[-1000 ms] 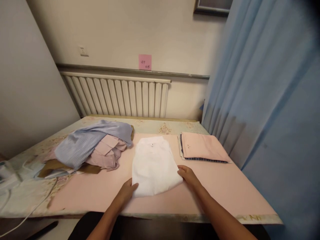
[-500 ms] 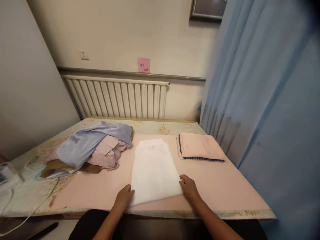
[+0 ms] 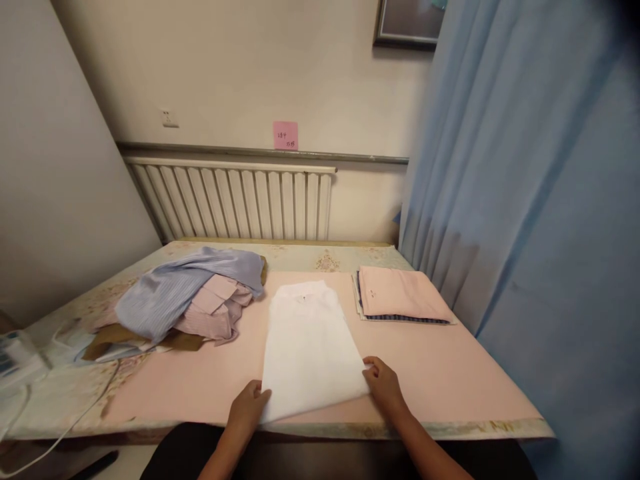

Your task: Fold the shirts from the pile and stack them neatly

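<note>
Firstly, one counter [image 3: 280,253], floral-covered, bearing a pink mat [image 3: 200,393]. One loose clothes pile [image 3: 165,293], left. One white garment [image 3: 310,360], folded flat at mid-mat, near edge slanting. One folded stack [image 3: 405,290], right. Two hands, well apart: left [image 3: 249,408] and right [image 3: 386,388], each pinching a near corner. Step, by judgement: straightening; next move calls for an even, level pull. One pink note [image 3: 285,135], wall-mounted: handwriting, not surely legible. One collar mark [image 3: 304,298]: unreadable. Brands: none legible.

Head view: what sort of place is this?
Likely a domestic or dormitory room, though I can't tell which: a white radiator along the wall, a long blue curtain on the right, and a heap of clothes beside a folded white garment.
</note>
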Tool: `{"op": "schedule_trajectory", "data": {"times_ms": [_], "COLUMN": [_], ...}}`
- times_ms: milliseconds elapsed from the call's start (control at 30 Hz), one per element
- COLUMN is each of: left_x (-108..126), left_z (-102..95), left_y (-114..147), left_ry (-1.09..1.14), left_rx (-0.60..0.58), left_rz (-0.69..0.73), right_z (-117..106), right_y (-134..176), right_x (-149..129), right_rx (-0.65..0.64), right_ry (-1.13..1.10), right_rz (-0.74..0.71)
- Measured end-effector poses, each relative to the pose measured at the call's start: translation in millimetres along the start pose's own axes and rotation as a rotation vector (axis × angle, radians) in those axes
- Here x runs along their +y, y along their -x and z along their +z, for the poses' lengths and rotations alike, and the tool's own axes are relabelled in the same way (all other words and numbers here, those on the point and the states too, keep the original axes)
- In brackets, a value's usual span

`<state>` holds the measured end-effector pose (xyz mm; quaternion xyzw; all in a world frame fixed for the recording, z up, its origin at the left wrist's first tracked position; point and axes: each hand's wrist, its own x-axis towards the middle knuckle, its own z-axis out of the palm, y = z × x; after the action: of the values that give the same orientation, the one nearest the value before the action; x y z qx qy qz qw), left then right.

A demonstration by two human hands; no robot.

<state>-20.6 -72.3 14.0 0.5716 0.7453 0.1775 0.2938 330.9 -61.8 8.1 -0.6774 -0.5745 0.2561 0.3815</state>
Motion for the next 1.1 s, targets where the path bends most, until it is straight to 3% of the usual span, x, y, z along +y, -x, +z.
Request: {"op": "schedule_trajectory", "data": {"times_ms": [233,467,1100], "left_x": [-4.8,-4.1,-2.8], "left_z": [5.3,8.3,10.7], "left_y": [4.7,16.9,38.9], "left_ry": [0.072,0.152,0.017], "left_rx": [0.036,0.079,0.109], "left_rz": [0.007,-0.018,-0.015], "right_z": [-5.0,-3.7,-1.5], "right_y": [6.1,14.1,27.5], "right_x": [-14.1,-4.6,3.2], "right_rx": [0.055,0.053,0.058], "right_ry": [-0.073,-0.053,0.095], "right_rz": [-0.007,-0.018,-0.056]}}
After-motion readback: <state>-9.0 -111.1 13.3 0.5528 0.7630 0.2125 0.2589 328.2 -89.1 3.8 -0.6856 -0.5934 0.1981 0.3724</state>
